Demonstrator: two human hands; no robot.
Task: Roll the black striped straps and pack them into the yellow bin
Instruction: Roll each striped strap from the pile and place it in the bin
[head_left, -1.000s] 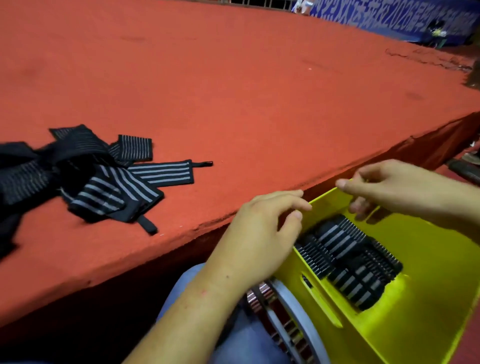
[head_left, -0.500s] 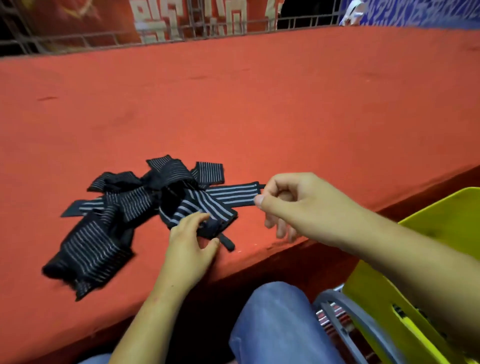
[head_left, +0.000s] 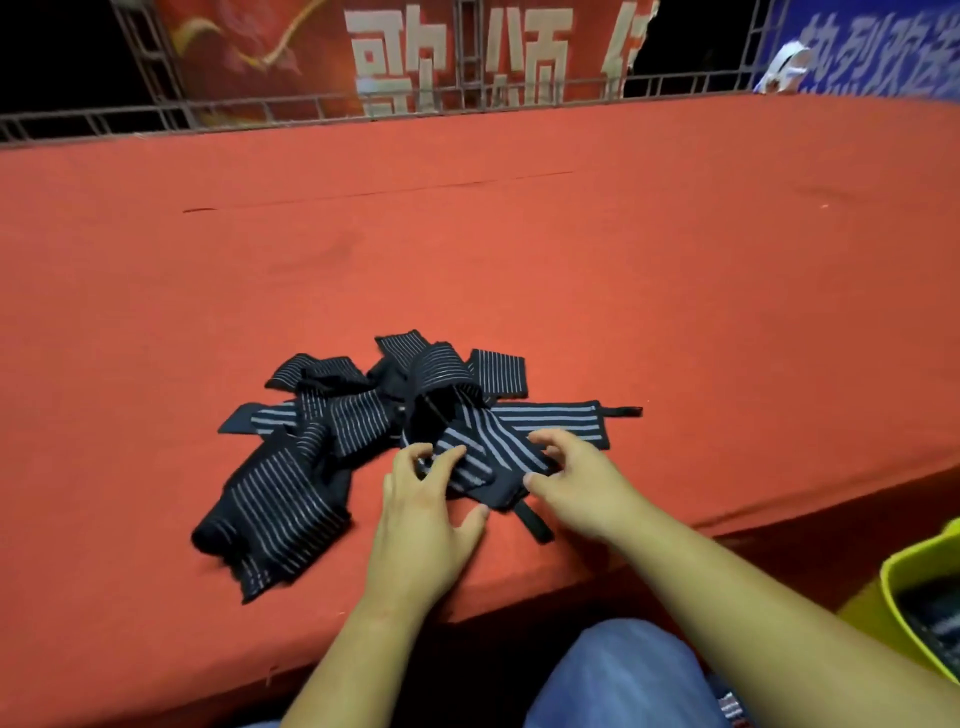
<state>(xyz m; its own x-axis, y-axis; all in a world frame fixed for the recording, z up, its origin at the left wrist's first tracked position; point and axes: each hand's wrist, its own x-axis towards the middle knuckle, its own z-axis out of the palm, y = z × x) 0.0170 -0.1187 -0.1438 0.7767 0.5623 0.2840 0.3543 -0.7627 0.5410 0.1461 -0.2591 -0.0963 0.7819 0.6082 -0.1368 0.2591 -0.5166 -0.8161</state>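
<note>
On red cloth table (head_left: 675, 260), back from yellow plastic bin (head_left: 896, 569).
Right hand (head_left: 582, 480) pinches black striped strap (head_left: 488, 447); left hand (head_left: 421, 514) hold unclear; next roll.

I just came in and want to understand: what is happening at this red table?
A seated person is working on a pile of striped straps on the table. The left hand rests its fingers on the nearest strap, and the right hand pinches its end. It is not rolled yet. The yellow bin at the right already holds some packed straps.
</note>
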